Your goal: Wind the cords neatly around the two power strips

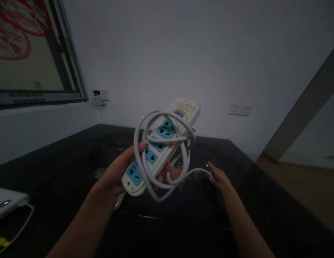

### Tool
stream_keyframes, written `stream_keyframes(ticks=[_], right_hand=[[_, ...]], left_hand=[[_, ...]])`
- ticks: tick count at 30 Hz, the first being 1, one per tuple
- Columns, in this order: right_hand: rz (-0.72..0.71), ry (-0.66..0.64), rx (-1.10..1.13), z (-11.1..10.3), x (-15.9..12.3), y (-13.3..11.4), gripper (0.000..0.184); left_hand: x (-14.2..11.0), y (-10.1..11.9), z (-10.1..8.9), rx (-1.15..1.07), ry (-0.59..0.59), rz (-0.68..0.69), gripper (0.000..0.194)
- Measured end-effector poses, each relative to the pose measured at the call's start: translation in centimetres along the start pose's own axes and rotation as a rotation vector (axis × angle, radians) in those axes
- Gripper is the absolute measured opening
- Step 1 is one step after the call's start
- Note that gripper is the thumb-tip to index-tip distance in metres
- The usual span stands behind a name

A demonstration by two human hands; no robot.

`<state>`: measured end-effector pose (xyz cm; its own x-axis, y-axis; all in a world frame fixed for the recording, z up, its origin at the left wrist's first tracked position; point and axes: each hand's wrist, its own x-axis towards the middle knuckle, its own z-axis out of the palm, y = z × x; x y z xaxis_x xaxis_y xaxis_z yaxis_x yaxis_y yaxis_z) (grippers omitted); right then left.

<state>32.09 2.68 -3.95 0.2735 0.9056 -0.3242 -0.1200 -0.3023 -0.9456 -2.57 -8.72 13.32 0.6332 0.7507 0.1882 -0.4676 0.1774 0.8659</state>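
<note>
I am holding a long white plastic power strip with blue socket faces [151, 156] tilted in the air above the table, the fingers of the left hand [123, 168] wrapping its lower end. A looped pale grey cord [169, 140] is crossing its face and covering parts of the sockets. The right hand [219, 175] is pinching the cord's far end, its fingers narrow; they are hiding most of that end, though a small metallic glint is showing. A white object [120, 200] is peeking out below the left hand, too covered to identify. At the left edge, a white box-like device [8, 202] is being cut off, a thin white cable [29, 216] running past a blurred yellow piece [1, 242]. The glossy black table [83, 150] is sinking into shadow, its floral pattern barely showing. Beyond, a pale wall [210, 53] is carrying white outlets [240, 109], and a window [40, 71] is displaying red round decorations.
</note>
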Motion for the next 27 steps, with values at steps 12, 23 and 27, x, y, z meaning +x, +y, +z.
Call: stream_keyframes(ticks=[12,23,27], right_hand=[[-0.484,-0.019,0.085,1.7,-3.8,-5.4,0.06],[-0.805,-0.049,0.062,2.5,-14.0,-11.9,0.058],[-0.9,-0.135,-0.056,2.9,-17.2,-12.6,0.051]], left_hand=[[2.2,-2.1,0.1,0.486,0.243,0.118,0.038],[3.6,-3.3,-1.4,0.473,0.267,0.105,0.032],[4.0,-3.9,-1.2,0.322,0.287,0.078,0.033]])
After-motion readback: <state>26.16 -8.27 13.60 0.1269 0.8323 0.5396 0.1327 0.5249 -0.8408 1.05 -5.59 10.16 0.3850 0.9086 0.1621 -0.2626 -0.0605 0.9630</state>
